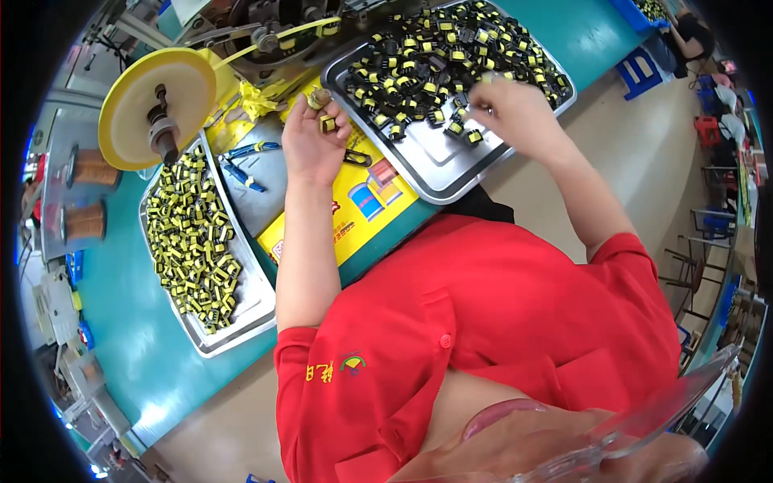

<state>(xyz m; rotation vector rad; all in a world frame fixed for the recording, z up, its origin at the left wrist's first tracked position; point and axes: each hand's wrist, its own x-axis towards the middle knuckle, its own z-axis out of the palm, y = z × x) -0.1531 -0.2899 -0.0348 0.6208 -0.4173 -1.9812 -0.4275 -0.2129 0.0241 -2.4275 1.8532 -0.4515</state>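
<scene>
My left hand (pixel 312 149) is turned palm up over the yellow printed sheet (pixel 348 211). Its curled fingers hold a small coil (pixel 328 123) with a black frame and yellow tape. Over the right-hand metal tray (pixel 447 175), my right hand (pixel 519 117) reaches in from the right, close to a heap of black-and-yellow coils (pixel 435 60). Motion smears its bent fingertips, and whether they grip a piece is unclear.
A yellow-rimmed tape reel (pixel 157 109) stands at a machine (pixel 274 36). A second metal tray (pixel 262 310), on the left, carries many yellow-wrapped coils. Blue-handled tools (pixel 248 150) and a dark oval metal piece (pixel 357 158) lie nearby. Copper wire spools (pixel 84 221) stand far left.
</scene>
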